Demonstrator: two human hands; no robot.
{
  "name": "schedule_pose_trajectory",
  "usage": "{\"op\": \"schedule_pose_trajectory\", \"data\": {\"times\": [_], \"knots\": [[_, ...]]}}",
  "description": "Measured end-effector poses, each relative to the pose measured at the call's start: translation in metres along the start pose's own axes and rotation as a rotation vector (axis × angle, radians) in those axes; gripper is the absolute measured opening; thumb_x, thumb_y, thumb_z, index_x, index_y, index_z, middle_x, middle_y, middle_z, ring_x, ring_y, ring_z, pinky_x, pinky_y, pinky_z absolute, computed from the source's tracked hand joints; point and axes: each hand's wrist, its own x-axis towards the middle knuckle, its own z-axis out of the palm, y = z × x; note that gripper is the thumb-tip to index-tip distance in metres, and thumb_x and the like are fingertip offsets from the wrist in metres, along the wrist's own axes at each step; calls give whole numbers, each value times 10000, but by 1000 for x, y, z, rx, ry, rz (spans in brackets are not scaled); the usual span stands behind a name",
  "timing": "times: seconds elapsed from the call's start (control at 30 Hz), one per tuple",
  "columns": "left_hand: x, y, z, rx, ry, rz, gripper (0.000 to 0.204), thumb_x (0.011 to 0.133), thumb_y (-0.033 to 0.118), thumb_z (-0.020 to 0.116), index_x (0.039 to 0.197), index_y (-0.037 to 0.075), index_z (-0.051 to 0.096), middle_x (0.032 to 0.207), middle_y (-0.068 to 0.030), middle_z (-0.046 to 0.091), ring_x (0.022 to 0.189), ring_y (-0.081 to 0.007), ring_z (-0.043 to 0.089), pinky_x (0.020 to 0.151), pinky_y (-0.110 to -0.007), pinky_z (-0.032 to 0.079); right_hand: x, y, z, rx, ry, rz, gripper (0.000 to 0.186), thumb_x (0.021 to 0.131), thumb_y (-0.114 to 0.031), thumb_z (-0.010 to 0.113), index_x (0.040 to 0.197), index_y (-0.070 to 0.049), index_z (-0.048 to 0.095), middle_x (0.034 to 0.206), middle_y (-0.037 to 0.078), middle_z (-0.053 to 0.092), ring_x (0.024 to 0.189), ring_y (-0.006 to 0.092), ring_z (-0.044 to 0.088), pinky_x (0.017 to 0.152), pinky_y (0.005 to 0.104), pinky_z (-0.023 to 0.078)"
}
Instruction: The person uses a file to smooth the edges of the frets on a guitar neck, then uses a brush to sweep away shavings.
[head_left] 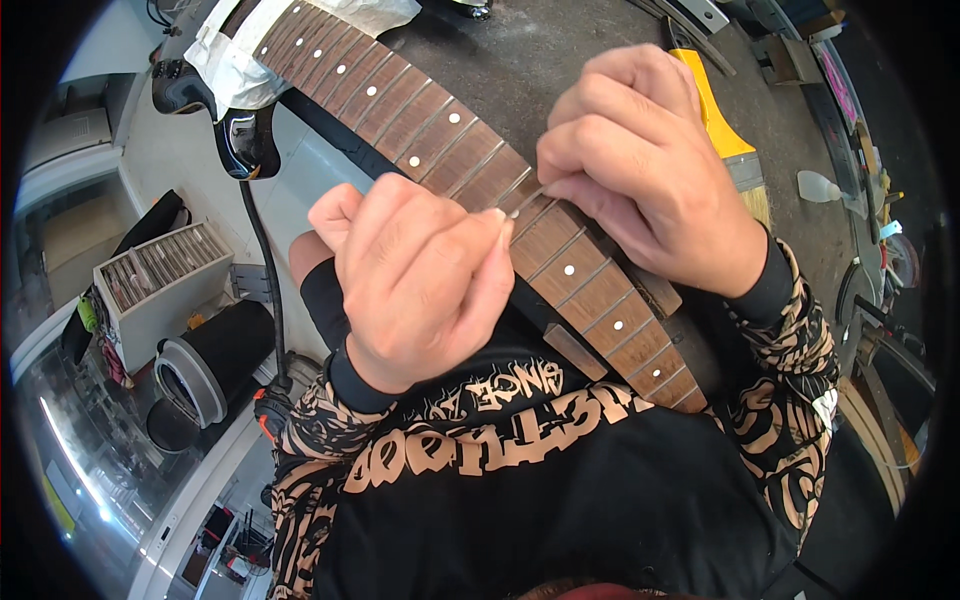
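Note:
A guitar neck (610,290) with a brown wooden fretboard and white dot inlays runs diagonally from the upper left to close by my chest. My left hand (415,275) is at its near-left edge, thumb and index finger pinched together. On the other side, my right hand (650,165) also pinches with thumb and index finger. A thin fret wire (531,197) spans between the two pinches, lying across the fretboard or just above it; I cannot tell whether it touches the wood. Other frets cross the board on both sides of it.
White paper (235,75) covers part of the guitar at its far end, beside a glossy black body horn (248,140). Wooden blocks (573,350) sit by the neck. A yellow-handled brush (708,105) and a translucent bottle (818,187) lie on the dark workbench. Left are a slotted box (165,265) and a black bin (215,365).

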Motion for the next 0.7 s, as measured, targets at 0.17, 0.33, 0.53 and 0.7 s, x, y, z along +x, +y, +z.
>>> {"op": "schedule_pose_trajectory", "data": {"times": [0.17, 0.33, 0.53, 0.7], "knots": [[-1, -2, -1, -45, -34, -4, 313, 821, -89, 931, 1067, 64, 813, 877, -29, 734, 752, -224, 633, 848, -407, 362, -1, -3, -1, -21, -25, 23, 275, 860, -112, 944, 1062, -154, 763, 1127, -3, 738, 1202, 330, 656, 1084, 483, 467], [-2, -5, -3, -12, -1, -6, 307, 827, -84, 932, 1073, 56, 815, 875, -35, 733, 752, -228, 633, 847, -410, 372, 11, -1, 0, -23, -10, -15, 273, 859, -103, 942, 1062, -157, 768, 1108, -2, 732, 1194, 327, 653, 1091, 490, 452], [-7, 0, -1, -64, -38, -10, 308, 837, -91, 923, 1088, 55, 820, 863, -37, 729, 754, -227, 631, 842, -402, 376, -3, -9, -5, -21, -63, 45, 272, 868, -99, 939, 1077, -160, 777, 1119, -1, 735, 1199, 331, 651, 1096, 492, 448], [-10, -11, 0, -6, 31, 5, 318, 786, 7, 942, 1079, 63, 832, 895, 5, 714, 772, -211, 653, 851, -425, 337, 11, -7, 1, -8, -15, 17, 269, 868, -93, 936, 1074, -157, 776, 1114, -2, 735, 1201, 330, 650, 1101, 494, 443]]}}
